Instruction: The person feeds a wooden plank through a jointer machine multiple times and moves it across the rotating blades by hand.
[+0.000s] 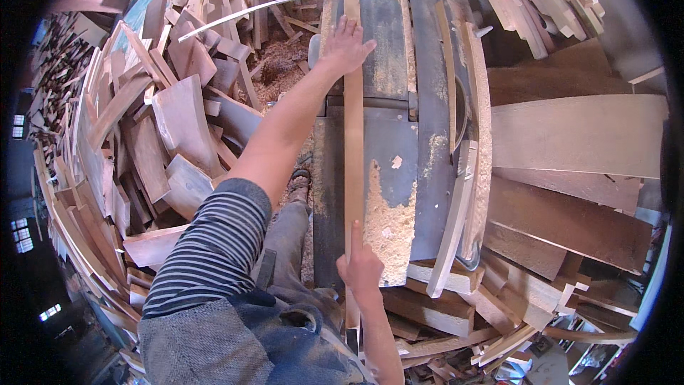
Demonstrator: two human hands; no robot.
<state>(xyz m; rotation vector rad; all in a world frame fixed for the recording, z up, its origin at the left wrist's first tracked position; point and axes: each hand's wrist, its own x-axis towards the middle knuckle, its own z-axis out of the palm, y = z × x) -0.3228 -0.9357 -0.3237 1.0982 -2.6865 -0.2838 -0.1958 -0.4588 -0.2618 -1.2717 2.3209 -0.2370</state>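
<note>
A long, narrow wooden strip (354,142) runs lengthwise over the grey metal bed of a woodworking machine (388,132), which looks like a jointer. Far along it, my left hand (345,46) presses flat on top, fingers stretched forward and thumb out to the right. Close to my body, my right hand (361,269) grips the near part of the strip, its index finger pointing along the wood and the other fingers curled. Pale sawdust (388,232) covers the bed just right of the strip. The strip's far end runs out of the picture.
Heaped wood offcuts (182,117) rise on the left. Wide planks (577,135) are stacked to the right, with more boards (531,0) at the far right. A loose wooden bar (454,221) leans along the machine's right side. Shavings (278,68) lie on the floor left of the machine.
</note>
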